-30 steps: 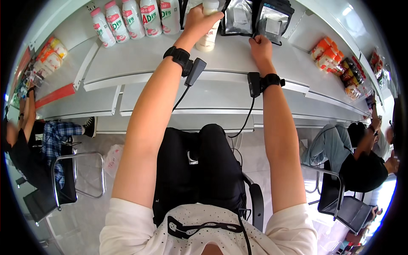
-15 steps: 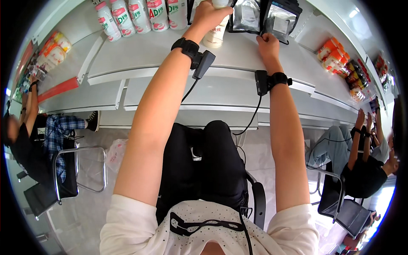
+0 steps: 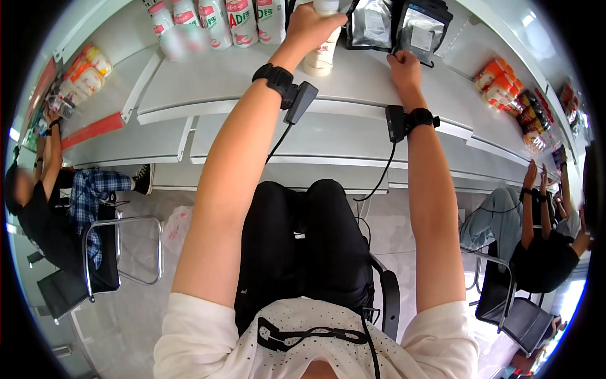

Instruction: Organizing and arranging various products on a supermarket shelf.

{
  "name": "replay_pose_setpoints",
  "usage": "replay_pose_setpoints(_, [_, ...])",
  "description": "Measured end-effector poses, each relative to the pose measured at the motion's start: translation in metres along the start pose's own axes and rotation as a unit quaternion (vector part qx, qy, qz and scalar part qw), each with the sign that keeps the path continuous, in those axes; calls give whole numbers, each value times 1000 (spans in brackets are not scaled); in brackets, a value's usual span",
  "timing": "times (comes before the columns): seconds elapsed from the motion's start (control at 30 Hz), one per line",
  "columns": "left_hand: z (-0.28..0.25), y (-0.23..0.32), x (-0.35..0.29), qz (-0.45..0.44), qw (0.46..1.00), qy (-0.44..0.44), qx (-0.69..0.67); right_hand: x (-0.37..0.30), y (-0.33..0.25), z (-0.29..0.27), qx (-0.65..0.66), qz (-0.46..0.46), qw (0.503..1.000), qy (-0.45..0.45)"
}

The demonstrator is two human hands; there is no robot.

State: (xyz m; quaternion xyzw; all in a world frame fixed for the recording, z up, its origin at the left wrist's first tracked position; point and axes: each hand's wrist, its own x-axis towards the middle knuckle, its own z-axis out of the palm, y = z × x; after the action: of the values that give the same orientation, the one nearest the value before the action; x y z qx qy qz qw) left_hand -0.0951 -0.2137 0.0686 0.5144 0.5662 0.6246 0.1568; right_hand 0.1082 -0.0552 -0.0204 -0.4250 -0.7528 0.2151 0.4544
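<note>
In the head view, the left hand (image 3: 310, 30) grips a bottle (image 3: 319, 60) round its upper part, just under the cap, with the thumb pointing across to the right. The bottle is at the front side of two silver pouches and right of a row of pink-and-white drinks (image 3: 242, 23), on or just over the shelf (image 3: 202, 82); whether its base bears on the surface, I cannot tell. Its long axis runs up the picture, the cap end leaning slightly right, and it looks close to upright.

The right hand (image 3: 406, 68) is to the right of the bottle, well apart from it, so the left is the nearer one. Its fingers are curled in, thumb against forefinger, at the lower left corner of the right pouch (image 3: 421, 33); I cannot tell whether they pinch it. The left pouch (image 3: 370, 25) stands between.

Both arms reach forward, the left slanting inward to the right, the right nearly straight ahead. Each wrist wears a black strap (image 3: 275, 76).
</note>
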Motion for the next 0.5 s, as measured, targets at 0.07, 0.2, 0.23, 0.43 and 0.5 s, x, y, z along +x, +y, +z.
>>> replay_pose_setpoints(0.07, [-2,9,-6,-15,999,19,34,1,4,-2,5,7,1000,-2])
replay_pose_setpoints(0.2, [-18,-7,3,-22,996,35,75,1,5,0,23,13,1000,7])
replay_pose_setpoints(0.23, [-21,-6,2,-11,997,36,71,3,16,3,22,-7,1000,17])
replay_pose_setpoints(0.43, [-69,-16,-1,-2,989,70,131,-5,4,4,43,0,999,18])
replay_pose_setpoints(0.5, [-89,-28,1,-25,988,84,128,-6,-1,4,38,-2,999,19])
